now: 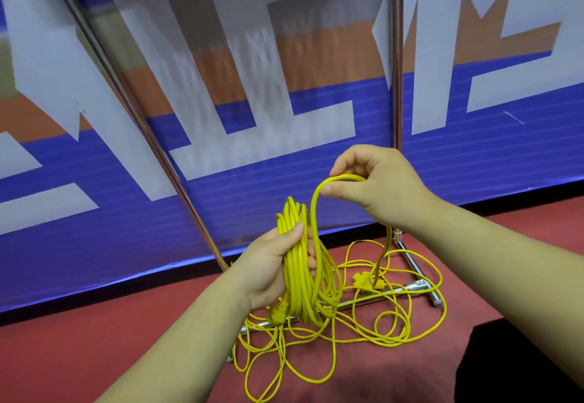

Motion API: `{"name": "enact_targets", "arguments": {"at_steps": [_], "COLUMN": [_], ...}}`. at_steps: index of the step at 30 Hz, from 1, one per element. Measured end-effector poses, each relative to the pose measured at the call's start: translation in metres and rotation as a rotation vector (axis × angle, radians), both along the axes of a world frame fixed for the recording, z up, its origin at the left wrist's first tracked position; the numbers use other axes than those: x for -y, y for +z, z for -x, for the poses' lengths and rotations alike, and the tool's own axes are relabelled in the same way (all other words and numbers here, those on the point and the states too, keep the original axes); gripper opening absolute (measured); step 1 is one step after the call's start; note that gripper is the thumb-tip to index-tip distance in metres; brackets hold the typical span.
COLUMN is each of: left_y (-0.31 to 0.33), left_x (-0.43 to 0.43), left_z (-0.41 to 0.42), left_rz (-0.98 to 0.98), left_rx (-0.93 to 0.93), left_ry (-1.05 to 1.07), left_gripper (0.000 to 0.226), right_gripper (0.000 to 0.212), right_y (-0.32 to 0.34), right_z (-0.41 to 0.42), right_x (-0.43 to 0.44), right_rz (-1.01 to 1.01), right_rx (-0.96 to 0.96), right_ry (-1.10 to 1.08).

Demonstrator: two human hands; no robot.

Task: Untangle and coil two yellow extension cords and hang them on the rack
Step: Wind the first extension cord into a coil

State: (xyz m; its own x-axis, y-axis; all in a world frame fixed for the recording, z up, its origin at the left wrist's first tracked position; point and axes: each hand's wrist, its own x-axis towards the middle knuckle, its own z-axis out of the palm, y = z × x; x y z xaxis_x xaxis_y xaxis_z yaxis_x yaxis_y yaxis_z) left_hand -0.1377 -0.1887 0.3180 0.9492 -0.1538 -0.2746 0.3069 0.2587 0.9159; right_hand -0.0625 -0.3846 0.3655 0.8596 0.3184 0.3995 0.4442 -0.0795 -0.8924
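Note:
My left hand (271, 266) grips a bundle of yellow cord loops (298, 263), held upright, with a yellow plug (278, 314) hanging at its lower end. My right hand (376, 184) is higher and to the right, pinching a single arched strand (319, 194) that runs down into the bundle. More yellow cord (363, 333) lies loose and tangled on the red floor below, with a yellow socket end (363, 281) among it. The chrome rack stands behind: a slanted pole (132, 108), an upright pole (396, 54) and base bars (414, 273) on the floor.
A blue, white and orange banner wall (252, 181) stands right behind the rack. Red floor (94, 339) stretches to the left. A dark shape (518, 368) fills the lower right corner.

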Motion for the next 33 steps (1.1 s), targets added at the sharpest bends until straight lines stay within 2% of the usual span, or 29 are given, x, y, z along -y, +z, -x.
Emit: {"name": "enact_targets", "arguments": {"at_steps": [5, 10, 14, 21, 24, 29, 33], "left_y": [0.000, 0.001, 0.003, 0.010, 0.017, 0.029, 0.034], "left_x": [0.001, 0.003, 0.007, 0.009, 0.005, -0.013, -0.027], "left_z": [0.001, 0.002, 0.006, 0.008, 0.009, 0.011, 0.013], "left_rz": [-0.009, 0.081, 0.139, 0.065, 0.068, 0.074, 0.112], "left_rx": [0.020, -0.034, -0.041, -0.007, 0.059, 0.155, 0.200], "left_ry": [-0.039, -0.056, -0.084, -0.111, -0.115, -0.053, -0.044], "left_gripper": [0.029, 0.032, 0.026, 0.012, 0.014, 0.007, 0.022], "right_gripper": [0.023, 0.023, 0.025, 0.026, 0.027, 0.017, 0.009], "right_y": [0.000, -0.009, -0.018, -0.027, -0.030, -0.036, -0.037], "right_z": [0.003, -0.007, -0.011, -0.015, -0.019, -0.024, -0.021], "right_x": [-0.004, -0.005, -0.008, -0.018, -0.018, -0.015, -0.013], "right_rz": [0.030, 0.058, 0.095, 0.071, 0.062, 0.041, 0.067], "right_rx": [0.024, -0.032, -0.068, -0.078, -0.122, -0.191, -0.167], "right_ry": [-0.016, -0.112, -0.138, -0.072, -0.038, 0.045, 0.110]}}
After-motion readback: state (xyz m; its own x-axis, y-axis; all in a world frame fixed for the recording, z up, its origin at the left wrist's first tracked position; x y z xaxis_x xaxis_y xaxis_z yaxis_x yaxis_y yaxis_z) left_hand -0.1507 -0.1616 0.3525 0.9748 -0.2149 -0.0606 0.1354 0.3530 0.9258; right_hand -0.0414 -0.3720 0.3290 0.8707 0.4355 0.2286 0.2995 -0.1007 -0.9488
